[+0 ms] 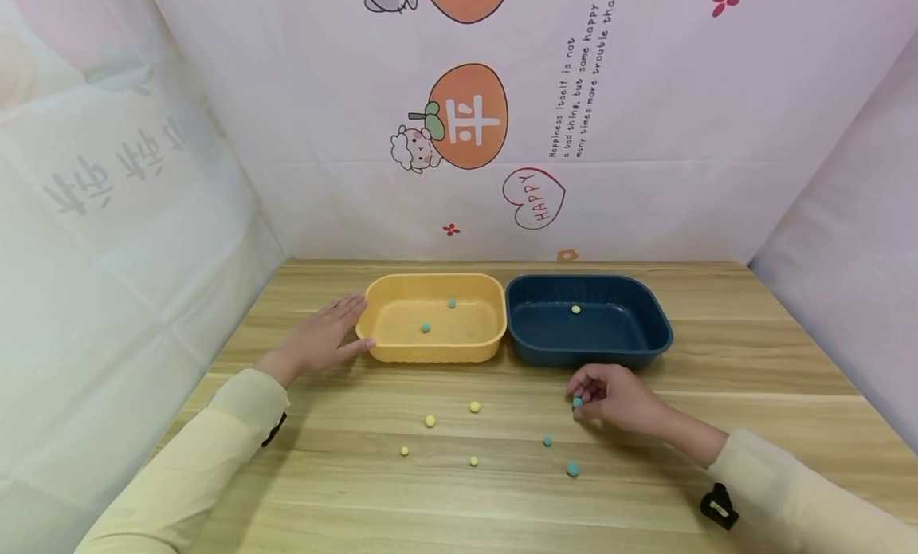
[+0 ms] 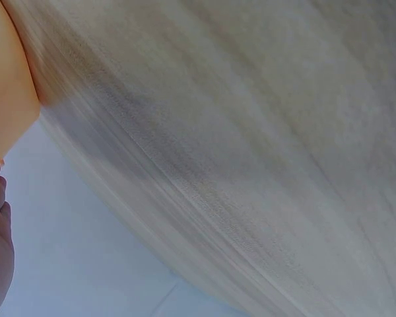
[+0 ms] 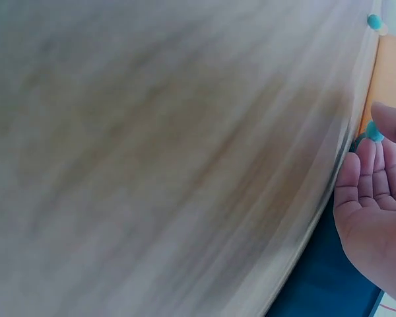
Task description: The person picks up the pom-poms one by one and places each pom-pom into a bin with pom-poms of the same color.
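My right hand point(image 1: 622, 398) pinches a small blue ball point(image 1: 577, 402) just in front of the dark blue bin point(image 1: 591, 357); the right wrist view also has this ball point(image 3: 374, 131) between thumb and fingertips. With fingers extended, my left hand point(image 1: 319, 339) rests against the left end of the yellow bin point(image 1: 430, 352). Two blue balls, one at the front point(image 1: 425, 328) and one farther back point(image 1: 452, 304), lie inside the yellow bin. Inside the dark blue bin is one yellow ball point(image 1: 576, 309).
Several yellow balls point(image 1: 430, 421) are scattered on the wooden table point(image 1: 344, 482) before the bins. Two loose blue balls, a smaller point(image 1: 547, 442) and a larger point(image 1: 572, 469), lie near the right hand. A printed cloth point(image 1: 344, 179) hangs behind the table.
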`<state>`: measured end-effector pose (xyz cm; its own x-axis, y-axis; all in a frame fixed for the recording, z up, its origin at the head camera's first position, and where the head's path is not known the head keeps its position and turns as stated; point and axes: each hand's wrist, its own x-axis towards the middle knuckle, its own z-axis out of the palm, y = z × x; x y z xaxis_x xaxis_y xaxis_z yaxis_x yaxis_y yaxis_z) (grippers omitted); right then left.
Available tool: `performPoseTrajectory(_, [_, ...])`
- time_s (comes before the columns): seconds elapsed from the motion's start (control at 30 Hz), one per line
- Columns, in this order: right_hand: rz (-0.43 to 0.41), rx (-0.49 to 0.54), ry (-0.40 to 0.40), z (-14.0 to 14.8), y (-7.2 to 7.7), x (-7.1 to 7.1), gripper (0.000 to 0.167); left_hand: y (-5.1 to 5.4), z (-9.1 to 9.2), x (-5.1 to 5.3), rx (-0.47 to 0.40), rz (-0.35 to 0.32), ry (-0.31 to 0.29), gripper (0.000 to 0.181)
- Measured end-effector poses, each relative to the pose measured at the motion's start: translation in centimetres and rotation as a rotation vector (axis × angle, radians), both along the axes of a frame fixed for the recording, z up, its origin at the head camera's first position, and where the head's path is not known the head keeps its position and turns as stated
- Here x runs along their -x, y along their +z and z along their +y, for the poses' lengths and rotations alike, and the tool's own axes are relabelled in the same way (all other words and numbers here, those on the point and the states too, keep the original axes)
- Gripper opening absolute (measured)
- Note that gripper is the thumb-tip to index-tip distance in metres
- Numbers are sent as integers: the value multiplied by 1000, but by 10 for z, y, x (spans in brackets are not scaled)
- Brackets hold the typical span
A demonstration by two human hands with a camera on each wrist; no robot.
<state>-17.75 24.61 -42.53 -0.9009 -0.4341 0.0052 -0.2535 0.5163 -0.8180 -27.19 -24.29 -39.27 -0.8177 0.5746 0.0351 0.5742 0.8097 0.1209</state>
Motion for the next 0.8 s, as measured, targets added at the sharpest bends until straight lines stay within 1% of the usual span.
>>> performPoseTrajectory(0.13, [11, 11, 5, 0, 2, 1, 22, 0, 0, 0, -2, 3, 1, 85])
performPoseTrajectory(0.37, [25, 42, 2, -4, 9, -1, 24, -1, -1, 0, 4, 12, -5, 85])
performPoseTrajectory(0.63, [49, 87, -3, -13, 24, 0, 25, 0, -1, 0, -2, 5, -4, 85])
performPoseTrajectory(0.8, [58, 108, -8, -21, 35, 3, 24, -1, -1, 0, -1, 5, -2, 86])
